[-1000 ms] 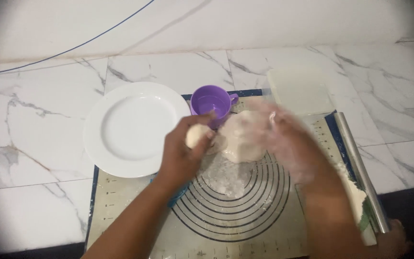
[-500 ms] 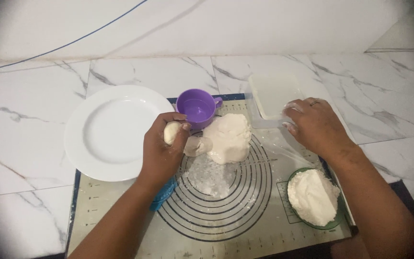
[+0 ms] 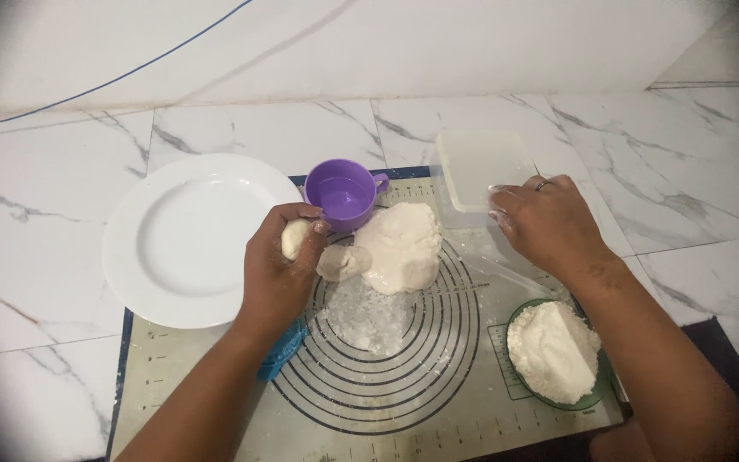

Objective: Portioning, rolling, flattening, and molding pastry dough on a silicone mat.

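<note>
My left hand [image 3: 280, 269] is closed around a small ball of white dough [image 3: 294, 238], held just above the pastry mat [image 3: 215, 402] beside the white plate [image 3: 186, 239]. A second small dough piece [image 3: 341, 262] lies on the mat right next to that hand. The big lump of dough [image 3: 402, 246] rests at the top of the mat's printed circles. My right hand [image 3: 549, 224] rests with floury fingers on the rim of a translucent plastic container [image 3: 481, 167] and holds nothing that I can see.
A purple cup [image 3: 345, 193] stands behind the dough. A green bowl of flour [image 3: 554, 352] sits at the mat's right edge. Loose flour [image 3: 368, 316] dusts the mat's middle. Something blue [image 3: 282, 352] lies under my left wrist. Marble counter surrounds the mat.
My right hand left the dough lump and moved right to the plastic container. My left hand kept the dough ball. The view shifted, bringing the flour bowl into sight.
</note>
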